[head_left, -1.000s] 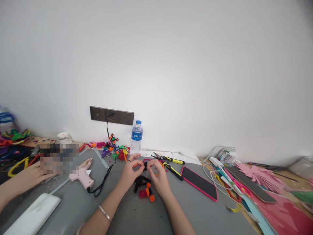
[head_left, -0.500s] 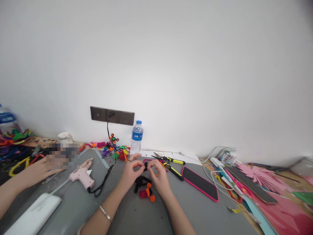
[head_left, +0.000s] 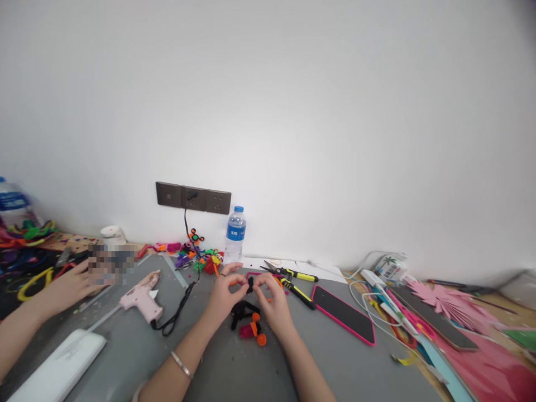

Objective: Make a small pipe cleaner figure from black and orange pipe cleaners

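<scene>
Black piece between both grips

Upright water bottle (blue-capped) near the white wall, pink-edged phone flat on the grey mat

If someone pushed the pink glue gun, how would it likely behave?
The pink glue gun would probably slide rather than roll, since it lies flat on its side. Its attached black cord would likely drag or tug. The translucent stick jutting from its back might catch.

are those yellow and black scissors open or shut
Open: the scissors lie with their two handles spread wide apart.
</scene>
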Motion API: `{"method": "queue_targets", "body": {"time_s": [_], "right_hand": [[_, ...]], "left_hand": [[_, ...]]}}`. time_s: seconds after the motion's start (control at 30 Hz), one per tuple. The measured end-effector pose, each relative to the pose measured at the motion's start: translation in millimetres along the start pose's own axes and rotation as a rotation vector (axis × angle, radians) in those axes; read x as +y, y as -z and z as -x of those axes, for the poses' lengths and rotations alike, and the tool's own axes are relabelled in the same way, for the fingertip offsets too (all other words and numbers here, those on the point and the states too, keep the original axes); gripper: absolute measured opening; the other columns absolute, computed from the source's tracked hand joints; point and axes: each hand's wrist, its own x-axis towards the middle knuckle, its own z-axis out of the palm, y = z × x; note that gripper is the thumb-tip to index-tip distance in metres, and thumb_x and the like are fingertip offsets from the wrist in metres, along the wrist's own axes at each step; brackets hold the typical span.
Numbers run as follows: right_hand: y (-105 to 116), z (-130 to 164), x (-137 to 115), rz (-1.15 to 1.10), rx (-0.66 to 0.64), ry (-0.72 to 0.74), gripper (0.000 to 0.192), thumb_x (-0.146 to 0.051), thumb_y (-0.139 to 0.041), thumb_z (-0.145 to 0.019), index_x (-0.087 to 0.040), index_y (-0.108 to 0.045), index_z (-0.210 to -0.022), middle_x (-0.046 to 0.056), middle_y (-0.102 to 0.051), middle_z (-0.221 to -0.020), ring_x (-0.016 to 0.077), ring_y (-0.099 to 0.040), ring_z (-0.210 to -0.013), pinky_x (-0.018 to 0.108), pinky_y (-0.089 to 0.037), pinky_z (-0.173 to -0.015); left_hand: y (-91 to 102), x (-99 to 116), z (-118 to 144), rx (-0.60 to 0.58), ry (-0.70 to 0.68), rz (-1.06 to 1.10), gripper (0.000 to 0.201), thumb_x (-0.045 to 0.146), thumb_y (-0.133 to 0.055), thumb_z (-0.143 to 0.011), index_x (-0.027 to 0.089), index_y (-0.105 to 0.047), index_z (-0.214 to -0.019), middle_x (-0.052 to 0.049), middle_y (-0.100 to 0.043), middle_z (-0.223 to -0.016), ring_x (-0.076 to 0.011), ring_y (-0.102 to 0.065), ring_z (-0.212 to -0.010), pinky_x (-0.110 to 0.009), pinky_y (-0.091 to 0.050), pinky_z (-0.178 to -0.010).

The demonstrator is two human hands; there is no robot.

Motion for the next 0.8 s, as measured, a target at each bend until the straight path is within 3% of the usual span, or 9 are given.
{"method": "queue_targets", "body": {"time_s": [0.8], "right_hand": [[0.5, -0.3, -3.1, -0.001, -0.011, -0.008, 0.013, -0.022, -0.051, -0.091, -0.021, -0.053, -0.077, 0.004, -0.059, -0.082, 0.0207, -0.055, -0.082, 0.033, -0.041, -0.077]], "left_hand": [[0.3, 1.1, 0.5, -0.004, 0.016, -0.008, 0.009, 0.017, -0.061, -0.075, 0.019, -0.067, -0.069, -0.01, -0.061, -0.116, -0.0271, -0.058, -0.113, -0.044, -0.045, -0.098]]}}
